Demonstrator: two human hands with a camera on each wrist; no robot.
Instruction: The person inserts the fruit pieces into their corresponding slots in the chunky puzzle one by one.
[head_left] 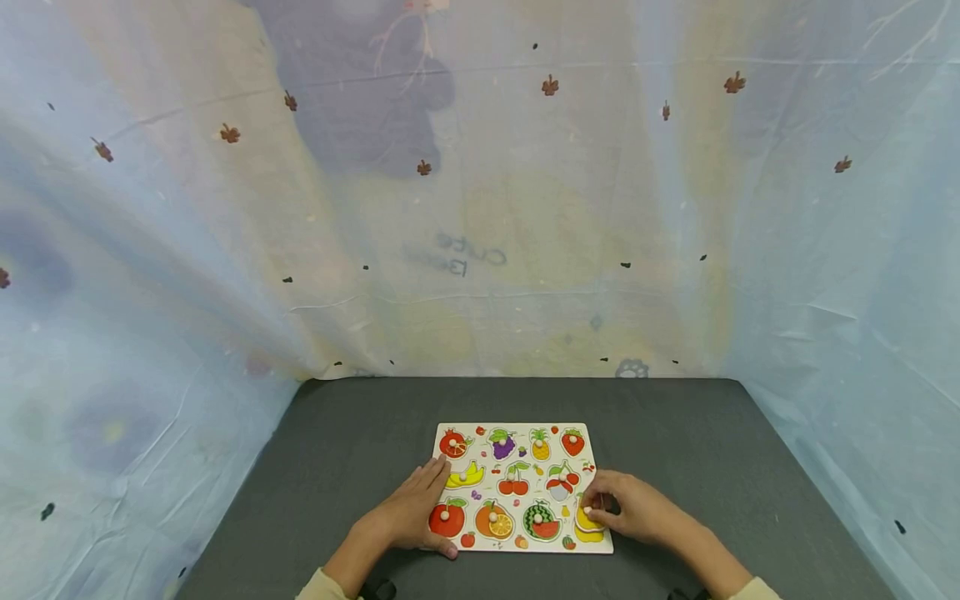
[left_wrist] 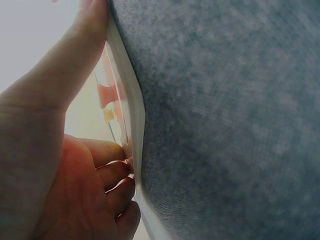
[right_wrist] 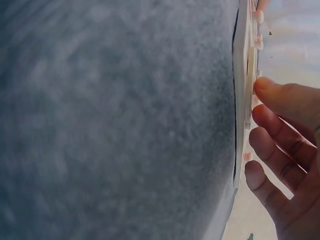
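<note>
A white fruit peg puzzle board (head_left: 540,546) lies on the dark table, with small round knobs on its fruit pieces. My right hand (head_left: 637,508) pinches the knob of a yellow fruit piece (head_left: 588,523) at the board's near right corner. That piece sits askew over a yellow printed shape, part of which shows below it. My left hand (head_left: 408,508) rests along the left side of the board, fingers extended past the apple piece (head_left: 447,518) and thumb by the near edge. In the right wrist view, thumb and fingertips (right_wrist: 265,84) are right at the board's face.
Other pieces on the board include a watermelon (head_left: 542,521), an orange (head_left: 494,520), bananas (head_left: 466,474), grapes (head_left: 502,443), a pineapple (head_left: 539,444) and a strawberry (head_left: 573,442). Dark grey tabletop (head_left: 360,433) surrounds the board. A pale patterned curtain (head_left: 525,208) hangs behind and at both sides.
</note>
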